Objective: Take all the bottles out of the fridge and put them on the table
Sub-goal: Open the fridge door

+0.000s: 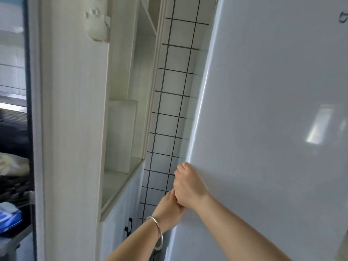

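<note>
A tall white fridge door (273,119) fills the right half of the view and looks closed. Both hands grip its left edge low down. My right hand (189,187) curls its fingers around the edge. My left hand (169,210), with a silver bangle on the wrist, holds the same edge just below, touching the right hand. No bottles and no table are visible.
A white tiled wall (173,102) with dark grout runs behind the fridge's left edge. Left of it stands a white shelf unit (120,129) with open niches above a cabinet with black handles (129,227). A dark doorway with a blue packet (9,219) is at far left.
</note>
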Available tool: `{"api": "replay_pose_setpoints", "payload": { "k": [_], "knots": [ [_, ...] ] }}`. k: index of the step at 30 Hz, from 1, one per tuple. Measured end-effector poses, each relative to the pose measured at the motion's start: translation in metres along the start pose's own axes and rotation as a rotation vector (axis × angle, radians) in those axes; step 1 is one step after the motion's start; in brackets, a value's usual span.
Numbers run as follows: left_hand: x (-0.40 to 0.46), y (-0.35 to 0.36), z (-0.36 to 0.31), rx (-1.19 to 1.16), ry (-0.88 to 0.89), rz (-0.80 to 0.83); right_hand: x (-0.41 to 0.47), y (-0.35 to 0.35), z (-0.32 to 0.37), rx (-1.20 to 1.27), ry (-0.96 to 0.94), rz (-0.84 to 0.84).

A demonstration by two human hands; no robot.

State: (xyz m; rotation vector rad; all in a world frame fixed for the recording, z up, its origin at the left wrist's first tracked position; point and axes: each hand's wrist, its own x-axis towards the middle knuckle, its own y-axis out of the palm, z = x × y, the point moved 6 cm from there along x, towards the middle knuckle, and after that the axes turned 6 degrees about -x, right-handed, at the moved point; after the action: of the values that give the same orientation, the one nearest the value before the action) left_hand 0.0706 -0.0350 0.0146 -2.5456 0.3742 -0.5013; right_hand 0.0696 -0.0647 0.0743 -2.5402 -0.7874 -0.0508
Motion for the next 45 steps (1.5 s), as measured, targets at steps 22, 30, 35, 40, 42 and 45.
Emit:
{"api": "replay_pose_setpoints", "payload": {
  "k": [22,30,35,40,42,45],
  "knots": [
    [-0.268,0.105,-0.145,0.283,0.094,-0.115,-0.329,-0.139,0.001,0.244,0.217,-0.628],
    [-0.344,0.194,-0.240,0.317,0.203,-0.071,-0.496,-0.122,-0.065,0.837,1.224,-0.826],
    [-0.367,0.243,-0.291,0.285,0.420,0.118,-0.570,-0.094,-0.076,1.102,1.572,-0.759],
    [-0.353,0.275,-0.326,0.240,0.573,0.199,-0.633,-0.067,-0.099,0.997,1.759,-0.627],
    [-0.342,0.286,-0.339,0.202,0.646,0.212,-0.654,-0.059,-0.108,0.934,1.824,-0.567],
    [-0.328,0.306,-0.355,0.136,0.745,0.278,-0.683,-0.046,-0.119,0.820,1.926,-0.458]
  ]
}}
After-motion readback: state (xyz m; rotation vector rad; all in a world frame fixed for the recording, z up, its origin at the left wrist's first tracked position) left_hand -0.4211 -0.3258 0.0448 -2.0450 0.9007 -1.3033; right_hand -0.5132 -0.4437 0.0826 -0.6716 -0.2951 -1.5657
